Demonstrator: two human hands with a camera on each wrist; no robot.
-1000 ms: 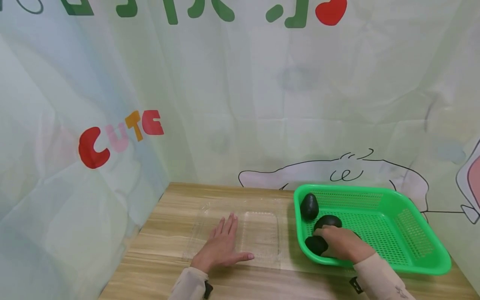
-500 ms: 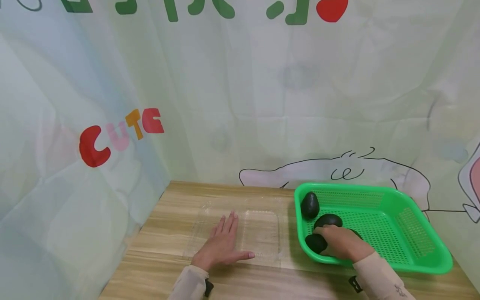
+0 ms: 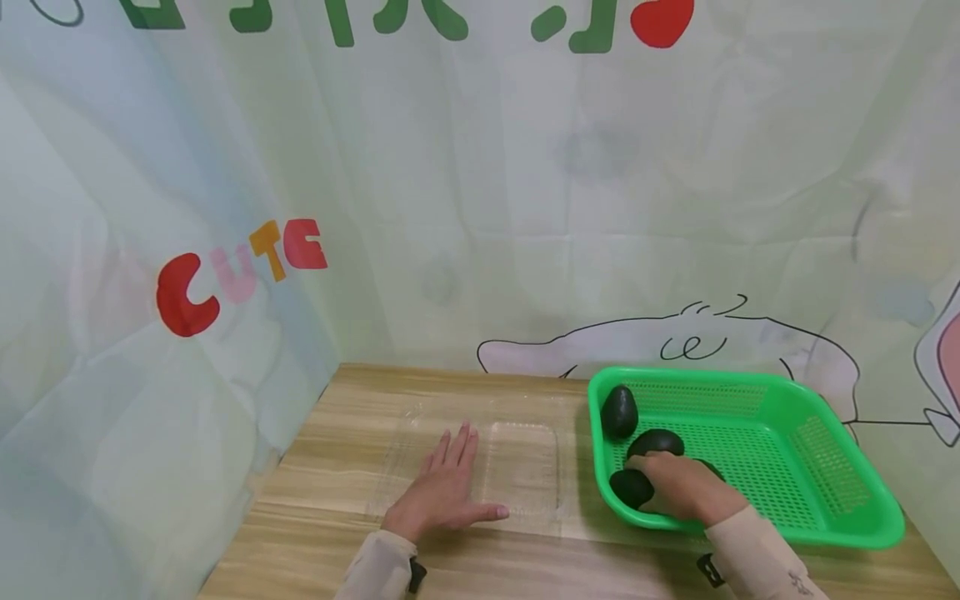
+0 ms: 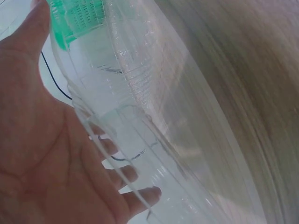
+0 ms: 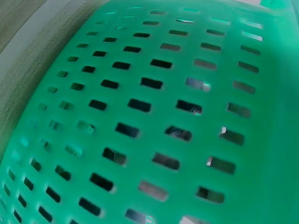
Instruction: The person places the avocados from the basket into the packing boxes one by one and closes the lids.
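Note:
My left hand (image 3: 442, 492) lies with fingers straight and thumb spread on a clear plastic clamshell container (image 3: 522, 467). In the left wrist view, the fingertips of the left hand (image 4: 60, 154) show through the clear wall of the container (image 4: 107, 93). Inside the left end of a green basket, my right hand (image 3: 682, 483) grips a dark avocado (image 3: 630, 488) with bent fingers; its thumb is mostly hidden. Another avocado (image 3: 657, 442) sits just beyond those fingers, and a third avocado (image 3: 619, 412) stands by the left wall. A further dark avocado (image 3: 711, 468) is partly covered by the hand.
The green basket (image 3: 847, 450) stands at the right on a wood-grain table (image 3: 300, 500). Its perforated wall (image 5: 154, 93) fills the right wrist view and hides the right hand there. A printed curtain (image 3: 450, 208) hangs behind and at the left.

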